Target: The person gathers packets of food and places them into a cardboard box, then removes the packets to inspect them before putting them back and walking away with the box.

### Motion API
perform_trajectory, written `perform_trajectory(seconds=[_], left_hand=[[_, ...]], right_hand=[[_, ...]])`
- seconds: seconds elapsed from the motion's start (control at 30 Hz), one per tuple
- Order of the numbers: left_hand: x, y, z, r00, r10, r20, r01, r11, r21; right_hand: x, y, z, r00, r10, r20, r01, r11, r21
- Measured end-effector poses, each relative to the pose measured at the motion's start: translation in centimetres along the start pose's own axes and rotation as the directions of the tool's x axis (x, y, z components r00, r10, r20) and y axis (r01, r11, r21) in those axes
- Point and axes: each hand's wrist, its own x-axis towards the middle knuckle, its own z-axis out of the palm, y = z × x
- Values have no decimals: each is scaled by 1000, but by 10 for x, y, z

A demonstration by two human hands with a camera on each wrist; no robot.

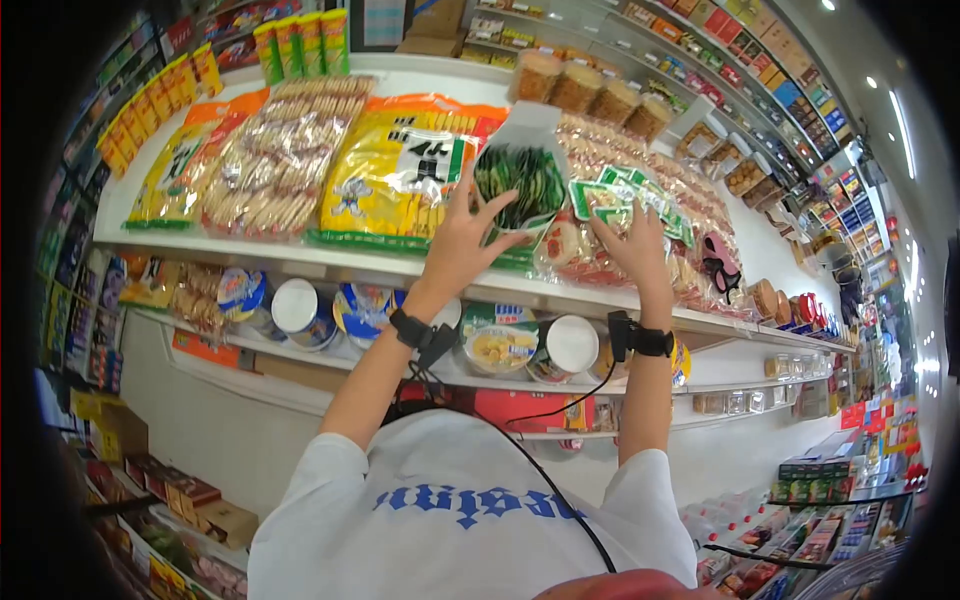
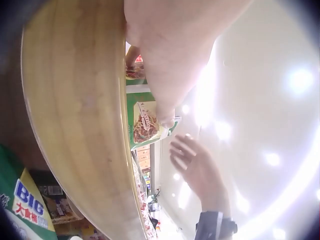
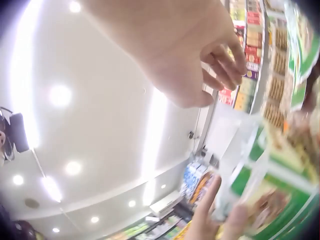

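Observation:
A white-edged box of dark green packets [image 1: 520, 185] stands tilted at the shelf's front edge. My left hand [image 1: 462, 238] lies against its left side and front with fingers spread; in the left wrist view a thumb touches the green box [image 2: 146, 122]. Several loose green-and-white packets [image 1: 632, 200] lie to the right, on clear bags. Over their front edge is my right hand [image 1: 638, 250], fingers apart; whether it touches them I cannot tell. In the right wrist view the fingers of my right hand [image 3: 200, 60] bend loosely around nothing, near a green-and-white package [image 3: 275, 200].
Large yellow bags [image 1: 400, 170] and clear bags of sticks [image 1: 285, 155] lie left of the box. Jars [image 1: 580, 90] and green canisters [image 1: 300, 48] stand behind. Instant noodle tubs [image 1: 500, 340] fill the lower shelf. A pink-and-black item [image 1: 720, 265] lies at the right.

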Motion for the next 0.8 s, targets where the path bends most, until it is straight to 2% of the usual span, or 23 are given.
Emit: perform_trajectory(seconds=[0.07,0.1,0.17,0.2,0.23,0.27,0.33,0.37,0.43,0.47,0.5,0.53,0.6,0.63,0.77,0.8], left_hand=[[-2,-1,2,1000,-24,2,24,1000,-5],[-2,-1,1,999,-45,13,45,999,-21],[-3,0,0,995,-87,37,89,995,-50],[-2,-2,1,999,-36,8,36,999,-6],[-2,-1,0,997,-69,34,70,997,-44],[-1,3,-2,990,-128,65,134,986,-100],[-2,-1,-1,991,-101,82,108,991,-84],[-1,-1,0,995,-83,56,87,994,-71],[0,-2,0,998,-54,-10,54,998,-31],[0,-2,1,996,-87,-13,86,993,-79],[0,-3,3,993,-118,-14,115,985,-126],[-1,-4,5,989,-145,-10,141,975,-173],[0,-5,4,984,-168,51,173,979,-110],[0,-4,3,978,-188,89,196,975,-99],[0,-10,7,969,-217,119,229,968,-104],[0,-11,7,972,-206,117,220,968,-121]], right_hand=[[-22,24,5,989,19,149,-13,999,-47],[-30,30,11,996,-49,78,57,993,-100],[-38,34,14,996,-16,82,18,1000,-14],[-39,29,8,997,4,78,-6,1000,28],[-42,21,4,998,4,64,-9,997,74],[-44,22,1,998,11,55,-20,987,160],[-40,25,-4,1000,10,25,-18,946,323],[-39,21,-9,994,17,-108,17,952,306],[-35,24,-13,956,188,-225,-92,920,381],[-34,24,-14,922,275,-273,-140,893,427],[-31,-4,-24,892,427,-146,-122,540,833],[-28,-22,-33,913,397,-90,-112,456,883],[-27,-42,-45,942,335,15,-113,274,955],[-26,-44,-40,956,293,27,-108,263,959],[-18,-73,-29,976,215,-24,-75,442,894],[-15,-78,-26,980,199,-24,-61,413,909]])
